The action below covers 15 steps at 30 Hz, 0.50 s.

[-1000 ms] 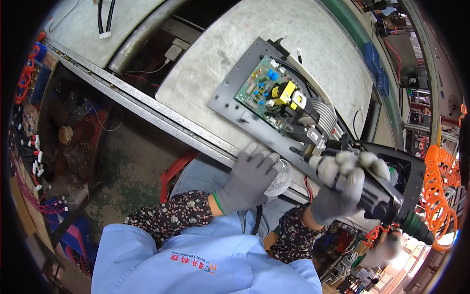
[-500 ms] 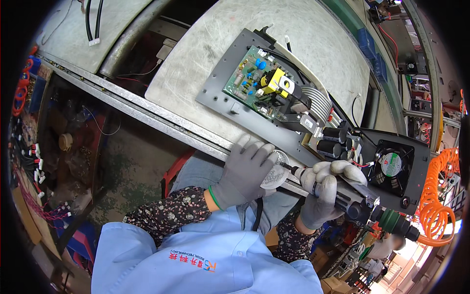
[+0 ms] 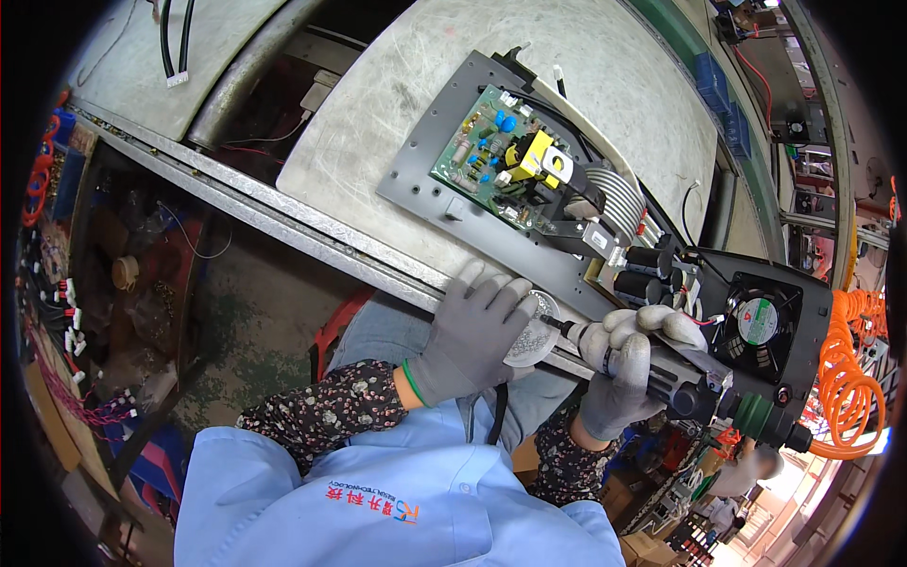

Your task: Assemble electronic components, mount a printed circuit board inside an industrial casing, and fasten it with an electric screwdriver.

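My left hand, in a grey glove with a green cuff edge, is closed at the table's front edge beside a round clear dish of small metal pieces. It appears to grip the dish, though the thumb is hidden. A dark power screwdriver lies in my gloved right hand, fingers wrapped around its body. Its thin tip points left, right at the dish. Beyond both hands, a dark grey metal panel carries a green circuit board with blue, yellow and black parts.
At the panel's right end stands a black fan in a dark frame. A coiled orange air hose hangs at the far right. The metal rail edges the pale worktop. Blue bins line the far side.
The screwdriver's rear end and the orange hose have shifted slightly downward or sideways. Both hands stay almost where they were, at the dish.
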### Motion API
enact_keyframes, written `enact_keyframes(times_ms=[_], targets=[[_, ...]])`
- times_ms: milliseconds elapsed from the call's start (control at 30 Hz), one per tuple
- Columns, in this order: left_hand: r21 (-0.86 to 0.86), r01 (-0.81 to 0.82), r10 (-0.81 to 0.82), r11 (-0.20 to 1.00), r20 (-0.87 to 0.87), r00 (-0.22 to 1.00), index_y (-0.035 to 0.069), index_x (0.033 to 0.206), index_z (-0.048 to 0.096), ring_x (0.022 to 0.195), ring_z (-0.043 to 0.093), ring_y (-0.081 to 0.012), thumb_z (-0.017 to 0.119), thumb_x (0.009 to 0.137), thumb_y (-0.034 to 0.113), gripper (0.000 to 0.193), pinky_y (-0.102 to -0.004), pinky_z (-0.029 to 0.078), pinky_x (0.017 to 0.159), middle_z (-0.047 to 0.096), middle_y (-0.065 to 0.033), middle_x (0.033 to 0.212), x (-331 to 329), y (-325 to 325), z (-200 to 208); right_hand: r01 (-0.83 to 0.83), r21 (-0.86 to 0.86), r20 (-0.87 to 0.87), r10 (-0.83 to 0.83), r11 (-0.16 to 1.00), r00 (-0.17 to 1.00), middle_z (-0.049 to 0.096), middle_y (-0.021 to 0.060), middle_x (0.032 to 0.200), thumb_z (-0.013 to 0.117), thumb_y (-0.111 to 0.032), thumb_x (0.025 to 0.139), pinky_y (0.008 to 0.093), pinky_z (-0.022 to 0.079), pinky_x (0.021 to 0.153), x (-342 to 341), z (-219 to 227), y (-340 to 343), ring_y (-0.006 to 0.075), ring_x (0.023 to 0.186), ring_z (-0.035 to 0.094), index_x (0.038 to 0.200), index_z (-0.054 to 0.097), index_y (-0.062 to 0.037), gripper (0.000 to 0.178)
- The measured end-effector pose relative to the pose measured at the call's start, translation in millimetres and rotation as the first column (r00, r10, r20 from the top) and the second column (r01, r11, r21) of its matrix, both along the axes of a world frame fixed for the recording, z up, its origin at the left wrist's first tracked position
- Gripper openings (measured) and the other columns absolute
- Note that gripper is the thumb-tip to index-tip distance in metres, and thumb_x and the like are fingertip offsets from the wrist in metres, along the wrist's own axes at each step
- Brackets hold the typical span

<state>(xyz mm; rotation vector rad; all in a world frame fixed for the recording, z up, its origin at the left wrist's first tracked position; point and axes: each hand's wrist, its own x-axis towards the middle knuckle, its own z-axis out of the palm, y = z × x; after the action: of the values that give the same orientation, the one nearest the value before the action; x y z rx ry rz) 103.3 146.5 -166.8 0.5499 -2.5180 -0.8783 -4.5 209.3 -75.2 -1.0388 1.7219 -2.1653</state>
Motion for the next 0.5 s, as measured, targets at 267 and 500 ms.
enact_keyframes(times_ms=[267,500], targets=[[0.023,-0.016,0.016,1.0,-0.004,1.0,0.009,0.115,0.055,0.108,0.049,-0.0252,0.081,0.05,0.044,0.078,-0.0482,0.031,0.1,0.053,-0.0068,0.116,1,0,2,-0.142,0.028,-0.045,0.143,0.989,0.989,0.051,0.013,0.09,0.064,-0.001,0.078,0.0294,0.047,0.044,-3,-7,11,0.0193,0.06,0.053,0.11,0.044,-0.0027,0.037],[0.026,-0.028,0.029,0.999,-0.018,0.999,0.01,0.114,0.056,0.107,0.05,-0.0243,0.08,0.051,0.046,0.076,-0.0478,0.032,0.098,0.054,-0.0066,0.116,2,0,-1,-0.227,0.092,-0.048,0.232,0.969,0.971,0.052,0.0129,0.091,0.06,0.004,0.077,0.0291,0.044,0.04,-8,4,10,0.0193,0.056,0.052,0.109,0.045,-0.004,0.036]])
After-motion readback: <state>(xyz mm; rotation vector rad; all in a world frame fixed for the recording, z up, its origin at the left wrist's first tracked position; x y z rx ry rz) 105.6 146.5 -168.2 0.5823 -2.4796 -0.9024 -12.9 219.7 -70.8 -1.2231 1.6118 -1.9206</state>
